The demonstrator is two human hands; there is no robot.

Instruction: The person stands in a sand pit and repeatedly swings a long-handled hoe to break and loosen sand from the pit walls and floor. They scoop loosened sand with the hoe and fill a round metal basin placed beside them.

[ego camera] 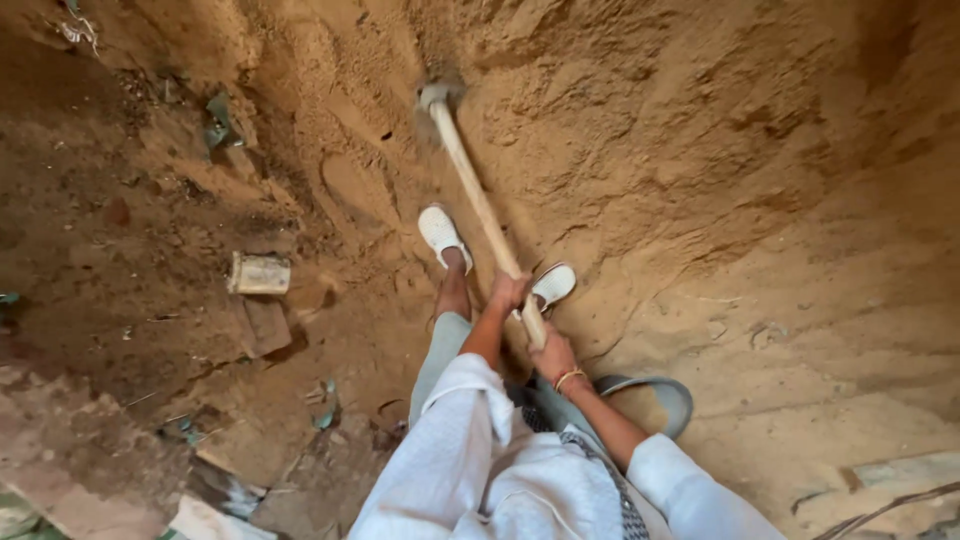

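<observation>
both hands on a long wooden tool down in a sandy pit

left hand (508,291) is clenched round the wooden handle (480,205) further up, right hand (555,355) grips the near end, a bangle (569,377) on that wrist. the handle runs away to the far side where its head (437,95) is sunk in the loose earth wall (640,130). white shoes (441,234) sit either side of the shaft. a metal pan (668,398) lies just right of the right arm, and a dusty can (259,273) sits well off to the left among rubble.
</observation>
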